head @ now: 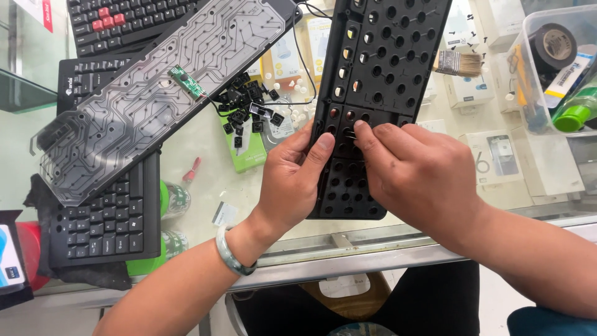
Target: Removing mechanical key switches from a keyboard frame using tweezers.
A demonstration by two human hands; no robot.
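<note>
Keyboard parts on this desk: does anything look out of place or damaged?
Yes. The black keyboard frame under both hands has empty holes, its loose keycaps lie scattered, and the membrane sheet lies askew across another keyboard.

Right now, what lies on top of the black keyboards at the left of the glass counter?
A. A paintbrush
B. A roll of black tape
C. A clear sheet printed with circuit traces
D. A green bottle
C: the clear circuit sheet, with a small green board on it, lies slantwise across the black keyboards; both hands work on the black perforated frame instead.
</note>
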